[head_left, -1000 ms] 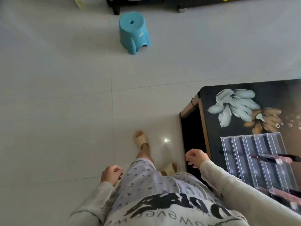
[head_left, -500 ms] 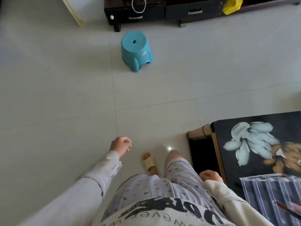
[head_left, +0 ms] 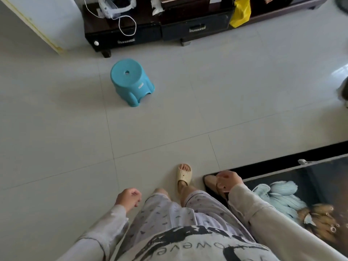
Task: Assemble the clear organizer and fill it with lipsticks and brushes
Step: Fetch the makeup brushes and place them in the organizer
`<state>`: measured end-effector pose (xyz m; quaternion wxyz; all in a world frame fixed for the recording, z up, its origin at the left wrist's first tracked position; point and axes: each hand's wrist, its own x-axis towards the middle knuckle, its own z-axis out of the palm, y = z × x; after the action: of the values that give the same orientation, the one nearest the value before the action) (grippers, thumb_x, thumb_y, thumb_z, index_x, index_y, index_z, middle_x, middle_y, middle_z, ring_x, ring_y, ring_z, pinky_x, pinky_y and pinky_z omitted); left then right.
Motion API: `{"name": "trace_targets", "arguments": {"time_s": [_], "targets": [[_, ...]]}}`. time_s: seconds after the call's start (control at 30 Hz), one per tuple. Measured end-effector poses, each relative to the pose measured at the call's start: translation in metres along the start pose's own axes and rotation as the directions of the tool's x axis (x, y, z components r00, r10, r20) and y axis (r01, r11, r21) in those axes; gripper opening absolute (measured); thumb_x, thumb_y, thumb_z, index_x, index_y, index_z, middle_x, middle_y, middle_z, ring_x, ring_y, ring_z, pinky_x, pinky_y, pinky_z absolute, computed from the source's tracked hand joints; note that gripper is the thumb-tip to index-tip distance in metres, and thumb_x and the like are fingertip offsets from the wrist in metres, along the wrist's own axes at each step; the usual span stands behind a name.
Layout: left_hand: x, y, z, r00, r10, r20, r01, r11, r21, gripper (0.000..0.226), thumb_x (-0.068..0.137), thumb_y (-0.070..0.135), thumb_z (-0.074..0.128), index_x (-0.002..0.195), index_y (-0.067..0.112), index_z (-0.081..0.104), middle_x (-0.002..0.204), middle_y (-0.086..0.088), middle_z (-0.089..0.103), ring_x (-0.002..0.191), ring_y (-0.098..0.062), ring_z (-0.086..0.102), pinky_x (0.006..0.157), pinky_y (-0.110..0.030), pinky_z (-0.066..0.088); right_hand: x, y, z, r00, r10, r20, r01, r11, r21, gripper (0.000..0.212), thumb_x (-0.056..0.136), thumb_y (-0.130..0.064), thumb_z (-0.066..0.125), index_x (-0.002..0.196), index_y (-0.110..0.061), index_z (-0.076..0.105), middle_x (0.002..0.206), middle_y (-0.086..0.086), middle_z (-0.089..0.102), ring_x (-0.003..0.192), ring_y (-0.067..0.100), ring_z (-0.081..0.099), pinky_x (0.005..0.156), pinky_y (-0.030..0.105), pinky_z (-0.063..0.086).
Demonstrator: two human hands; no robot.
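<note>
The pale tiled floor (head_left: 56, 129) fills most of the view, with grout lines running forward from both hands. A dark low cabinet (head_left: 143, 34) spans the far edge of the room, well ahead of both hands. Its drawer fronts carry light markings too blurred to read, and a white cord (head_left: 128, 25) loops down over its top. A white unit with a yellowish edge (head_left: 47, 21) stands at the far left, ahead of the left hand. A dark glossy table (head_left: 320, 176) with a painted pale-blue and brown flower design extends to the right of the right hand. A blue plastic stool (head_left: 131, 81) stands on the floor ahead of the left hand, between that hand and the cabinet; its small white label is unreadable. A yellow bag (head_left: 241, 12) hangs at the cabinet, far ahead of the right hand. The person's shirt print (head_left: 169, 247) shows the partial letters "oweve", seen upside down, beside larger black lettering that cannot be read in full. Patterned shorts (head_left: 178, 213) lie between the two sleeves. A cream slipper (head_left: 184, 175) is on the floor between the hands, nearer the right one. The left hand (head_left: 129, 198) hangs over the floor with fingers loosely curled, holding nothing. The right hand (head_left: 228, 180) hangs over the table's near-left corner, fingers likewise loosely curled and holding nothing. The clear organizer does not show in this view; its position relative to the hands cannot be told.
</note>
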<state>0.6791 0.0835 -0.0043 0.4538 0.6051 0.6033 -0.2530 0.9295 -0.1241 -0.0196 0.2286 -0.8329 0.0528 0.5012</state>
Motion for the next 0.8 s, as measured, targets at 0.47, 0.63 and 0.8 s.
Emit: {"name": "trace_targets", "arguments": {"time_s": [0.47,0.63,0.8], "targets": [[0.073,0.207,-0.041,0.996,0.088,0.011,-0.088,0.986,0.141,0.032,0.084,0.001,0.049,0.057,0.017,0.055,0.063,-0.007,0.059,0.052,-0.02,0.049,0.049,-0.021,0.035,0.06,-0.076,-0.102,0.994,0.098,-0.038,-0.08,0.939,0.334,0.023,0.089,-0.001,0.044,0.105,0.001,0.061,0.074,0.005,0.058,0.061,0.013,0.054,0.056,0.023,0.043],[0.111,0.335,-0.04,0.968,0.225,0.112,-0.248,0.927,0.283,0.032,0.084,0.002,0.051,0.056,0.017,0.055,0.057,-0.001,0.057,0.046,-0.015,0.045,0.04,-0.016,0.031,0.077,-0.074,-0.126,0.962,0.257,-0.089,-0.172,0.83,0.53,0.018,0.088,0.001,0.047,0.098,-0.002,0.061,0.086,0.012,0.058,0.066,0.019,0.054,0.052,0.022,0.041],[0.131,0.475,-0.021,0.897,0.346,0.275,-0.432,0.819,0.379,0.032,0.088,-0.001,0.047,0.061,0.016,0.051,0.061,-0.005,0.052,0.048,-0.016,0.041,0.04,-0.014,0.028,0.079,-0.066,-0.124,0.877,0.469,-0.104,-0.211,0.571,0.793,0.012,0.086,0.006,0.05,0.088,0.0,0.06,0.062,0.008,0.055,0.051,0.016,0.048,0.038,0.014,0.042]]}}
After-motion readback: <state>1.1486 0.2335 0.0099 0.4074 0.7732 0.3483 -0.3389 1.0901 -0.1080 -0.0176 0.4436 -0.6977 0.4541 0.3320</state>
